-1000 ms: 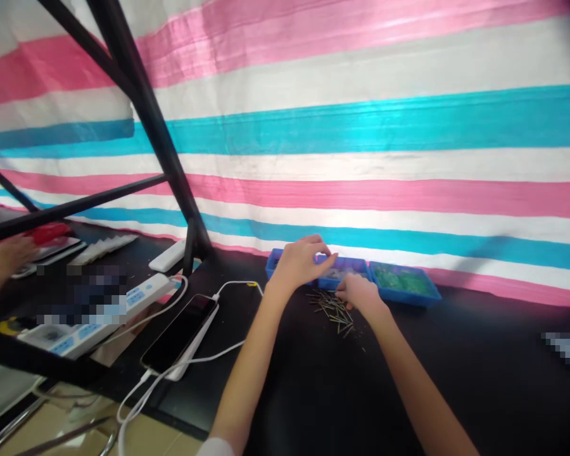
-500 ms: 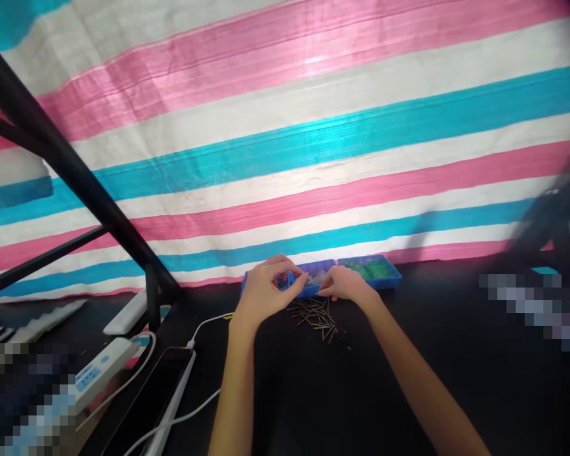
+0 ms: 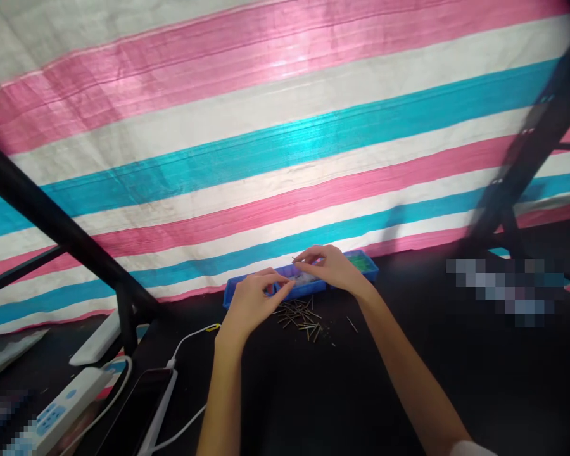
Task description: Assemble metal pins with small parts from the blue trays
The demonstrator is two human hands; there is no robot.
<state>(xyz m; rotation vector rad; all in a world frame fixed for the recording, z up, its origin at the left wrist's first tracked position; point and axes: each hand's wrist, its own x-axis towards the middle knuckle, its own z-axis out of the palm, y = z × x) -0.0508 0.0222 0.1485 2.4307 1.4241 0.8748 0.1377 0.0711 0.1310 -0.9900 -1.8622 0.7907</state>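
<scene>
My left hand [image 3: 259, 297] is at the front left of a blue tray [image 3: 308, 289], thumb and forefinger pinched. Whatever they hold is too small to make out. Over the same tray, my right hand [image 3: 330, 266] has its fingertips closed, and the tip of a thin rod [image 3: 294, 259] seems to poke out of them. Pale, clear-looking small pieces [image 3: 303, 277] lie in the tray between my hands. Green pieces [image 3: 361, 261] fill the section at the right end. In front of the tray, a loose pile of thin, brass-coloured rods [image 3: 300, 318] lies on the black table.
One stray rod [image 3: 352, 324] lies right of the pile. At the left are a phone [image 3: 140, 405] with a white cable [image 3: 187, 342], and a white power strip [image 3: 71, 405]. Black metal bars [image 3: 52, 221] slant up on both sides before a striped tarp [image 3: 266, 145].
My right hand has lifted from the tray's front edge to above the tray, moving up and left. A stray rod now shows right of the pile. The view has shifted.
</scene>
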